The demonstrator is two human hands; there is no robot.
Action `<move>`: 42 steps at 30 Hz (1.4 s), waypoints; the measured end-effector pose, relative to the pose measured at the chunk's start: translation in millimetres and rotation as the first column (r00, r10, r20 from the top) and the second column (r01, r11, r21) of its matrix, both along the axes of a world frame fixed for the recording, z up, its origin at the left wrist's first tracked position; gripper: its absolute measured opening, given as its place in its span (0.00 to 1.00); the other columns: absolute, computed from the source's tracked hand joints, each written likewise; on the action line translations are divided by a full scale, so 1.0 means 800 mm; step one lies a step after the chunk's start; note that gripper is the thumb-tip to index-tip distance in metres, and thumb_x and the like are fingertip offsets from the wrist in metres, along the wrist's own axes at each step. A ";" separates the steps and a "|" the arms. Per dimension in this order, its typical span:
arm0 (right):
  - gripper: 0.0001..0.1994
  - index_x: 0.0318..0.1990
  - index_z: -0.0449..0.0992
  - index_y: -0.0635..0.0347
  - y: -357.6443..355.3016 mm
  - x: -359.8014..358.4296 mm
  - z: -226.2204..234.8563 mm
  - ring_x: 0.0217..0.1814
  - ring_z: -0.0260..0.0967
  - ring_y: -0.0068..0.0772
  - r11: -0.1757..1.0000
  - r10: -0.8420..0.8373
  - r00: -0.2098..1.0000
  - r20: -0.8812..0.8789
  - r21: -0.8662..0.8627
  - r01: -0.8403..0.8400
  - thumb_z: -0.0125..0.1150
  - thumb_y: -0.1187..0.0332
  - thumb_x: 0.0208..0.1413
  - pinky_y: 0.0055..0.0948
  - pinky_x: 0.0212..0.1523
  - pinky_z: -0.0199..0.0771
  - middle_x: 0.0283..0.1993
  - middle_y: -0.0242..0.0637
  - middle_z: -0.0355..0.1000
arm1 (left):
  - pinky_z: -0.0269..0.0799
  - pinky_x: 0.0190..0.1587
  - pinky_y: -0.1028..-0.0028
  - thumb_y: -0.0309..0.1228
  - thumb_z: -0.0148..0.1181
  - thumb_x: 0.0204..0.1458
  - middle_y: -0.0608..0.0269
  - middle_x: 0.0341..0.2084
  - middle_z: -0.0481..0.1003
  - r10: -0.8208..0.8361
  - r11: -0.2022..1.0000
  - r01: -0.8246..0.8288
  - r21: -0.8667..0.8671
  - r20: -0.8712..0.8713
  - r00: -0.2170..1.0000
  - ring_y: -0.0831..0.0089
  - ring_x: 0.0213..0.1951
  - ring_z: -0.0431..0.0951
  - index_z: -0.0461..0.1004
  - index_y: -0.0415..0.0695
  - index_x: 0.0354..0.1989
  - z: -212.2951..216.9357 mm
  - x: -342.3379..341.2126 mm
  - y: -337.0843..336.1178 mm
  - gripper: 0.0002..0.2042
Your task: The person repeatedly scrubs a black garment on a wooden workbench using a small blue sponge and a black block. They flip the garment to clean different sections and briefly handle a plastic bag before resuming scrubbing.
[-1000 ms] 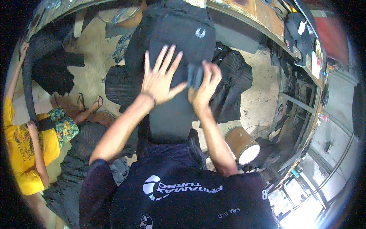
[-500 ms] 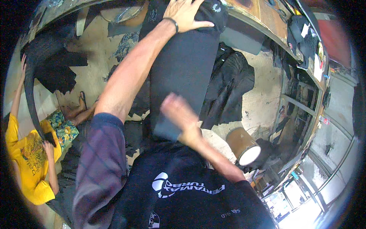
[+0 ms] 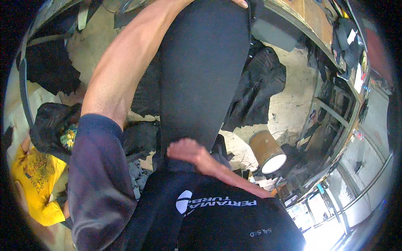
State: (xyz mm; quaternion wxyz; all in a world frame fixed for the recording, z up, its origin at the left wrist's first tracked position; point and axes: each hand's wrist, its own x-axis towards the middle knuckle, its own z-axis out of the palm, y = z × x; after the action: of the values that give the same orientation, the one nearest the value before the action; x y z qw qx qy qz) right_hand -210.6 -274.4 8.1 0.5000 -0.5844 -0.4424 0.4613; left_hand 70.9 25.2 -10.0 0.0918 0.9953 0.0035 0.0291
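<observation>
A long black garment is stretched flat over a narrow form that runs away from my body. My left arm reaches across to its far end. Only the thumb and wrist of my left hand show at the top edge; the thumb is stretched out over the cloth, and the other fingers are out of frame. At the near end, close to my chest, my right hand is curled on the garment's lower edge, slightly blurred. Its fingertips are hidden.
A brown drum with a pale end lies to the right. Black cloth pieces hang or lie beside the form. Wooden shelving lines the right. At far left is a co-worker in a yellow shirt, with dark cloth nearby.
My left hand has slid farther away, mostly out of the frame. My right hand has come down toward my chest. The co-worker's dark cloth has shifted and now covers more of that person.
</observation>
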 end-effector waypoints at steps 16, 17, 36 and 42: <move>0.30 0.62 0.81 0.56 -0.058 -0.024 -0.013 0.75 0.69 0.48 0.961 -0.237 0.917 0.323 -0.064 0.270 0.67 0.72 0.46 0.50 0.77 0.63 0.68 0.43 0.77 | 0.74 0.59 0.50 0.83 0.62 0.34 0.42 0.51 0.82 0.078 0.997 -0.079 -0.007 -0.039 0.996 0.43 0.54 0.81 0.82 0.57 0.60 0.002 0.003 -0.008 0.50; 0.30 0.62 0.81 0.56 -0.067 -0.036 -0.017 0.75 0.69 0.48 0.984 -0.166 0.963 0.214 -0.034 0.177 0.67 0.72 0.47 0.51 0.77 0.62 0.68 0.43 0.76 | 0.75 0.58 0.51 0.84 0.62 0.34 0.41 0.51 0.82 0.028 1.000 -0.029 0.011 0.095 0.995 0.42 0.54 0.81 0.82 0.53 0.59 0.004 0.002 -0.007 0.52; 0.28 0.59 0.82 0.59 -0.012 0.006 -0.012 0.73 0.70 0.49 0.973 0.223 0.974 -0.033 -0.061 -0.225 0.67 0.70 0.45 0.52 0.76 0.64 0.68 0.42 0.76 | 0.75 0.60 0.51 0.88 0.55 0.34 0.37 0.51 0.81 0.011 0.996 -0.023 0.084 0.138 0.990 0.42 0.54 0.82 0.83 0.37 0.54 0.001 -0.003 -0.008 0.60; 0.29 0.61 0.81 0.59 -0.008 -0.026 -0.010 0.75 0.68 0.49 0.997 -0.069 0.990 0.125 0.029 0.066 0.66 0.69 0.47 0.54 0.78 0.60 0.69 0.43 0.76 | 0.79 0.54 0.52 0.87 0.57 0.34 0.36 0.47 0.83 0.093 0.996 -0.092 0.020 -0.103 0.990 0.43 0.51 0.83 0.86 0.42 0.50 -0.002 -0.005 0.000 0.55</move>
State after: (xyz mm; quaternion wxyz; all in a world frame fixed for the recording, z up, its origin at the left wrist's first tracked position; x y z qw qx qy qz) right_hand -231.6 -281.1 0.3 0.4937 -0.6208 -0.4586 0.4007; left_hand 66.9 25.1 -11.2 0.0823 0.9950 0.0541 -0.0186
